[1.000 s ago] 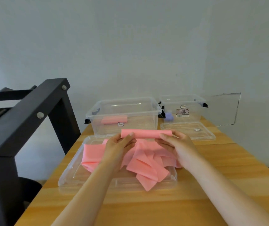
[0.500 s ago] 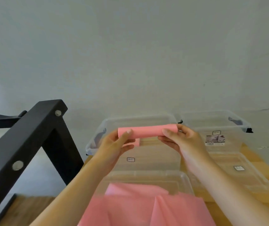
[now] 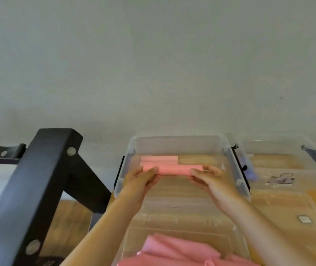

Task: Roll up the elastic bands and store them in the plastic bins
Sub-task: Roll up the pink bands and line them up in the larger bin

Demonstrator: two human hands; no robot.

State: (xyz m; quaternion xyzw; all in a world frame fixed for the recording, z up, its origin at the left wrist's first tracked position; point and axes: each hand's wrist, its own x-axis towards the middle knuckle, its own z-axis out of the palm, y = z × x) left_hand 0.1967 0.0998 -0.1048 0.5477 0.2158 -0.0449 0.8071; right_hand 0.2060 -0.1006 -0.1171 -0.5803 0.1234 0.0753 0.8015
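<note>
The heap of loose pink elastic bands (image 3: 172, 250) on the near side of the clear plastic bin (image 3: 238, 184) looks limp and springy. So the rolled pink elastic band (image 3: 172, 169) may well unwind if it is let go before it rests on the bin's floor, since nothing binds its free edge. Left hand (image 3: 139, 182) and right hand (image 3: 210, 179) each grip one end, fingers and thumb curled round it. They hold it inside the bin's rim, just short of another pink roll (image 3: 159, 159) by the bin's far wall.
</note>
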